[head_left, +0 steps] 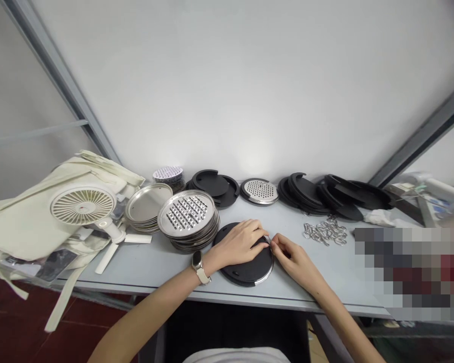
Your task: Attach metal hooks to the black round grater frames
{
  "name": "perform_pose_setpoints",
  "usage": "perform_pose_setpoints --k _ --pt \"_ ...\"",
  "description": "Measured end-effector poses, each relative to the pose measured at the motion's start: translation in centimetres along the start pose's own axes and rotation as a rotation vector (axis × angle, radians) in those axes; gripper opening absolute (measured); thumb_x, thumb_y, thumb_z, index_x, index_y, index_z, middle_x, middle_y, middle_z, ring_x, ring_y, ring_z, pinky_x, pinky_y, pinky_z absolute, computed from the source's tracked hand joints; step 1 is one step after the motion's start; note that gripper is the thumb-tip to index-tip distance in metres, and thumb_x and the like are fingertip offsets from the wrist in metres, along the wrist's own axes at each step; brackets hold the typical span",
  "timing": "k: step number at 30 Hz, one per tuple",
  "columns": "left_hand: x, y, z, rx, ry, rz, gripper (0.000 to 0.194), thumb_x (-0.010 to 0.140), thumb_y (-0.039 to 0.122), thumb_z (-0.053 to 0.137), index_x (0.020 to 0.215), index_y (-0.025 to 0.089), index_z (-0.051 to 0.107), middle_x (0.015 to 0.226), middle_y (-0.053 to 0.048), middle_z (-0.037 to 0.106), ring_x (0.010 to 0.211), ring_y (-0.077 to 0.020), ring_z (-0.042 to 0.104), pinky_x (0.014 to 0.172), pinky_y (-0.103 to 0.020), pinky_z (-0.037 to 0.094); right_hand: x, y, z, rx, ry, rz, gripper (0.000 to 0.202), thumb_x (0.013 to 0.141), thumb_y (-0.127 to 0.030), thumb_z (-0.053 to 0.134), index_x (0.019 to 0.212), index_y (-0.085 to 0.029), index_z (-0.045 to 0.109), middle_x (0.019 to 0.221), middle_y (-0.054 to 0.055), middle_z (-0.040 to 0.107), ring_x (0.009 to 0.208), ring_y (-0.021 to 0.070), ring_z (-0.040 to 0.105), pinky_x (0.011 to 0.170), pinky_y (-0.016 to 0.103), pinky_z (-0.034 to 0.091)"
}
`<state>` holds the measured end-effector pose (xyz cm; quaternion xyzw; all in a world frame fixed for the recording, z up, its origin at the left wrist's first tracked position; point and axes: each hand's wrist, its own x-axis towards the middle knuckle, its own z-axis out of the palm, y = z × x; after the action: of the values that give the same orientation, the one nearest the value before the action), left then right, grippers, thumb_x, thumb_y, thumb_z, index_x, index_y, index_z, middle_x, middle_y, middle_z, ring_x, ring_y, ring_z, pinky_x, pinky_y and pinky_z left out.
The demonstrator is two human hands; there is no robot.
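Note:
A black round disc point(245, 272) with a silver rim showing along its right side lies on the table in front of me. My left hand point(244, 242) rests over it, with bent fingers gripping at its right edge. At that same edge, my right hand point(290, 256) has its thumb and forefinger pinched together. Whatever is between those fingertips is too small to make out. Just left of the disc stands a stack of round metal grater plates point(187, 216). A pile of bent metal wire clips point(325, 232) lies to the right, beyond my right hand.
Plain round metal plates point(149, 204) are stacked farther left. Black rings and discs point(302, 191) line the wall, with a black-rimmed grater point(260, 191) among them. A white fan point(83, 205) and cream bag point(41, 212) occupy the left end. The table's front edge point(287, 302) runs near me.

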<state>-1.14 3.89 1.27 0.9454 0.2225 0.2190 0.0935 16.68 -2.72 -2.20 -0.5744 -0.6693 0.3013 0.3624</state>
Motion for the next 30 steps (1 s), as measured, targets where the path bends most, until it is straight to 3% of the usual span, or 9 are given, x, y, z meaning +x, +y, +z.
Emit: perform_pose_setpoints --k 14,18,22,30 --pt "0.09 0.11 0.05 0.050 -0.003 0.042 0.023 0.093 0.027 0.045 0.108 0.015 0.057 0.095 -0.006 0.055 0.091 -0.0187 0.053 0.083 -0.032 0.044 -0.04 -0.17 0.03 -0.021 -0.010 0.007 0.030 0.094 -0.042 0.036 0.073 -0.022 0.038 0.058 -0.007 0.036 0.055 0.0111 0.035 0.054 0.023 0.029" --pt "0.03 -0.08 0.33 -0.013 0.021 0.020 0.023 0.092 0.027 0.047 0.109 0.015 0.057 0.101 -0.007 0.057 0.098 -0.0186 0.053 0.089 -0.033 0.044 -0.09 -0.30 -0.05 -0.033 -0.018 -0.015 0.028 0.095 -0.041 0.034 0.075 -0.022 0.038 0.059 -0.006 0.040 0.055 0.0116 0.040 0.056 0.023 0.032" --pt "0.04 -0.18 0.39 -0.088 0.015 0.096 0.030 0.092 0.019 0.044 0.122 0.018 0.050 0.118 -0.007 0.057 0.111 -0.0180 0.051 0.099 -0.033 0.039 -0.13 -0.27 -0.08 -0.036 -0.023 -0.019 0.026 0.095 -0.042 0.034 0.079 -0.022 0.042 0.063 -0.004 0.048 0.058 0.0130 0.046 0.057 0.024 0.035" --pt "0.01 0.08 0.06 -0.275 -0.003 0.060 0.038 0.092 0.014 0.043 0.129 0.020 0.045 0.121 -0.008 0.059 0.112 -0.0179 0.055 0.099 -0.034 0.043 -0.06 -0.28 -0.04 -0.011 -0.010 -0.013 0.025 0.095 -0.042 0.035 0.084 -0.022 0.046 0.066 -0.003 0.053 0.061 0.0145 0.050 0.060 0.024 0.038"
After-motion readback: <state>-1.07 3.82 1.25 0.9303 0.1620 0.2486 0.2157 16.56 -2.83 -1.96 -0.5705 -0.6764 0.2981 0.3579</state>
